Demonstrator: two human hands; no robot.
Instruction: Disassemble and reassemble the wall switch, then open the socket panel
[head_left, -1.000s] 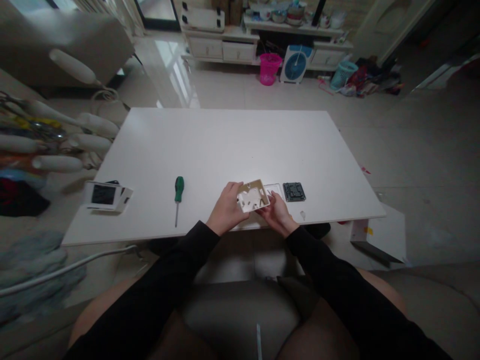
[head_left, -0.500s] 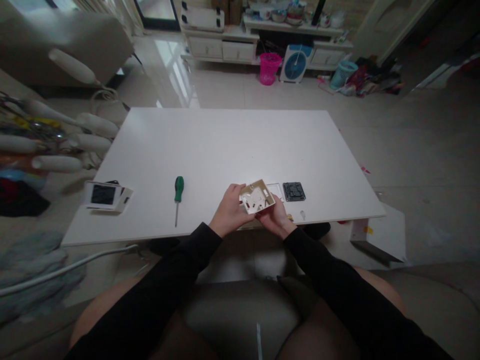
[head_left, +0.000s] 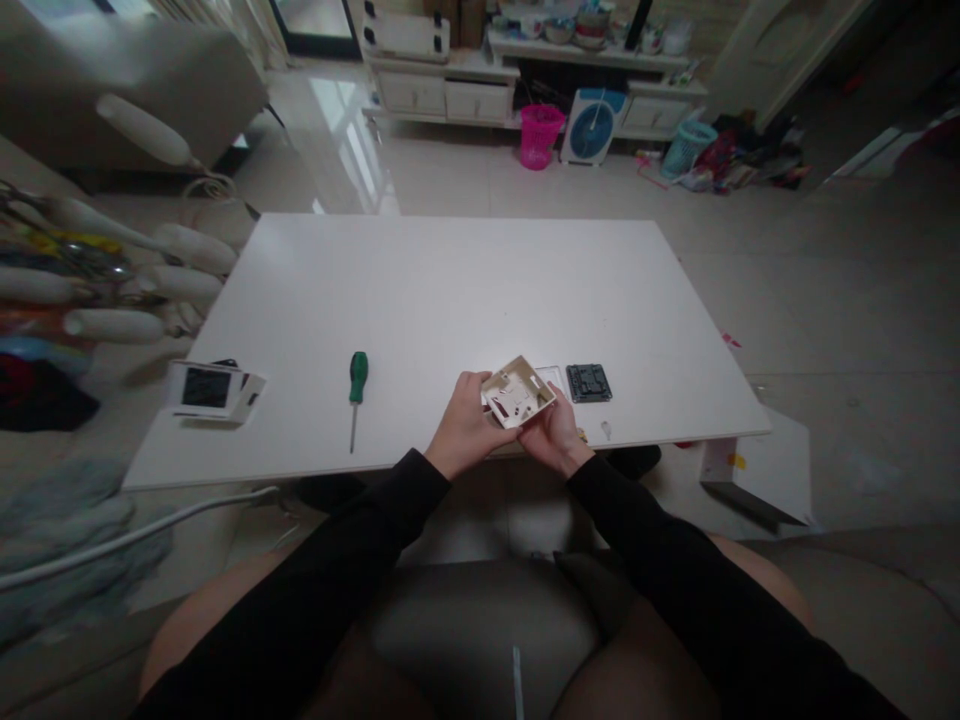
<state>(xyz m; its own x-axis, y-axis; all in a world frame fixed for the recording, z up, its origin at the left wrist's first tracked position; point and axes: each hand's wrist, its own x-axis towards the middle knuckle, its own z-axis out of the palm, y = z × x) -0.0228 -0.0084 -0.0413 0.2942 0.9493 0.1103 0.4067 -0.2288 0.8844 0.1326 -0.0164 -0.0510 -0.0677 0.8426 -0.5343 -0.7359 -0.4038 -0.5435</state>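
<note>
Between my two hands a white square plastic back box [head_left: 517,392] is held tilted over the table's near edge, its open side facing me. My left hand [head_left: 466,425] grips its left side, fingers at the far corner and thumb along the near edge. Around the right corner and underneath, my right hand [head_left: 553,428] is closed on it. Behind the box lies a white frame [head_left: 551,378], partly covered. Just right of it sits a black square module [head_left: 589,383]. A small clear bag [head_left: 606,430] is near the right wrist.
A green-handled screwdriver [head_left: 358,380] lies left of my hands on the white table [head_left: 450,280]. Farther left is a white box with a dark panel [head_left: 206,388]. A white carton [head_left: 772,465] stands on the floor at the right.
The box has shifted slightly right and turned a little in my hands. My left hand moved with it; the things on the table have stayed put.
</note>
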